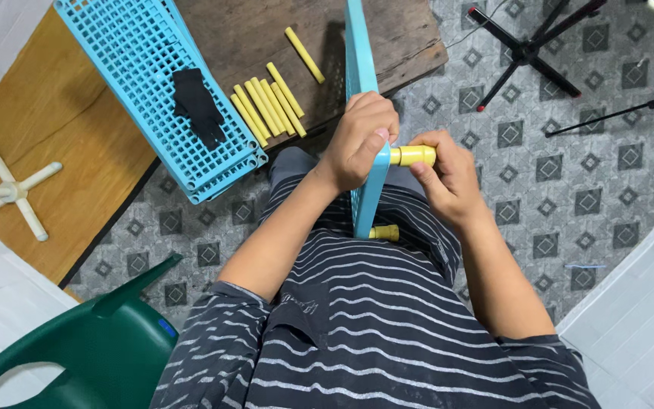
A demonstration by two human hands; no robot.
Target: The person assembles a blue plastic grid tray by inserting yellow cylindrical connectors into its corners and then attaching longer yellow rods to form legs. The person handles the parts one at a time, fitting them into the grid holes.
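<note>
A light blue plastic grid panel (pixel 359 53) stands on edge between my knees, running from the wooden table down to my lap. My left hand (pixel 359 140) grips its edge from the left. My right hand (pixel 446 178) holds a short yellow tube (pixel 412 156) pushed against the panel's right side. A second yellow tube (pixel 384 232) sticks out of the panel lower down, near my striped shirt.
Stacked blue grid panels (pixel 141 72) lean on the wooden table (pixel 259 34) with a black cloth (pixel 197 104) on them. Several loose yellow tubes (pixel 268 106) lie beside them. A green plastic chair (pixel 92 344) is at lower left, a white cross-shaped piece (pixel 10 191) at left, black stand legs (pixel 527 49) upper right.
</note>
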